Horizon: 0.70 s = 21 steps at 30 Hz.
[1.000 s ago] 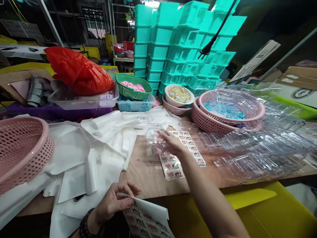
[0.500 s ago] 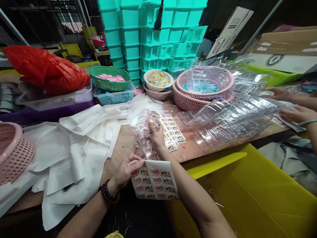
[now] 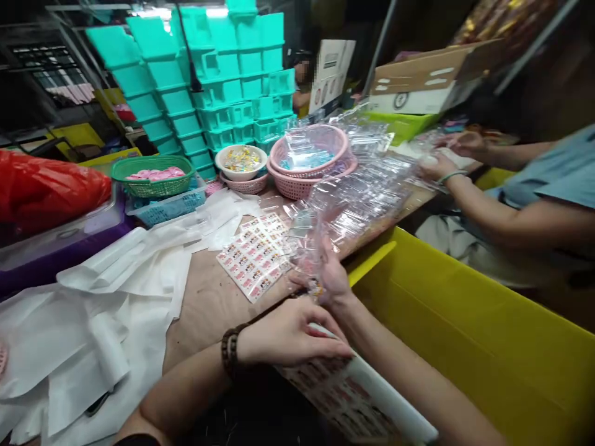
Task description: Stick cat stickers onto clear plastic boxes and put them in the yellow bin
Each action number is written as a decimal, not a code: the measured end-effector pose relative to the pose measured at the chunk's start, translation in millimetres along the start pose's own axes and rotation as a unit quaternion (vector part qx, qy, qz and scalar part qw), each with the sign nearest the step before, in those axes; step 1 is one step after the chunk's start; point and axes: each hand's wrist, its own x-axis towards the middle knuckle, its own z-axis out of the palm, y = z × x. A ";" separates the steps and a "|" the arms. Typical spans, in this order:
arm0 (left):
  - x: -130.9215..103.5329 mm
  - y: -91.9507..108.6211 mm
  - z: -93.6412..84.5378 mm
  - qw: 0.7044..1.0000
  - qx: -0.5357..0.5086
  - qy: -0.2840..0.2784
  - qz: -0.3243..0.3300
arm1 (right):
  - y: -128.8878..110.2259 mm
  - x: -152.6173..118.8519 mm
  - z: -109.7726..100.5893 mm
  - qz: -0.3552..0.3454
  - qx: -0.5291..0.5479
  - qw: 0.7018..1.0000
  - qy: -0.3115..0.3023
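Observation:
My left hand (image 3: 292, 334), with a dark beaded bracelet at its wrist, pinches the top edge of a sticker sheet (image 3: 353, 396) that hangs tilted below it. Farther out, my right hand (image 3: 332, 275) is closed around a clear plastic packaging shell (image 3: 309, 248), blurred, with a small sticker showing near its lower end. More sticker sheets (image 3: 253, 257), printed with rows of cartoon figures, lie flat on the wooden table (image 3: 199, 303) left of my right hand. Clear plastic shells (image 3: 367, 192) are piled beyond my right hand.
White backing paper (image 3: 116, 310) covers the table's left side. Behind are a green basket (image 3: 160, 186), a white bowl (image 3: 242, 161) and pink baskets (image 3: 307, 183). A yellow bin (image 3: 465, 328) stands at right. A co-worker's hands (image 3: 441, 164) handle things on the far right.
The view has swung to the right. My right hand has moved the plastic shell away from the table sheets toward the yellow bin. The sheet in my left hand has tilted.

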 end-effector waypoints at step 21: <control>-3.4 -37.1 49.4 0.971 0.162 0.039 -0.174 | 126.3 -259.1 -405.4 0.291 -0.040 0.854 0.429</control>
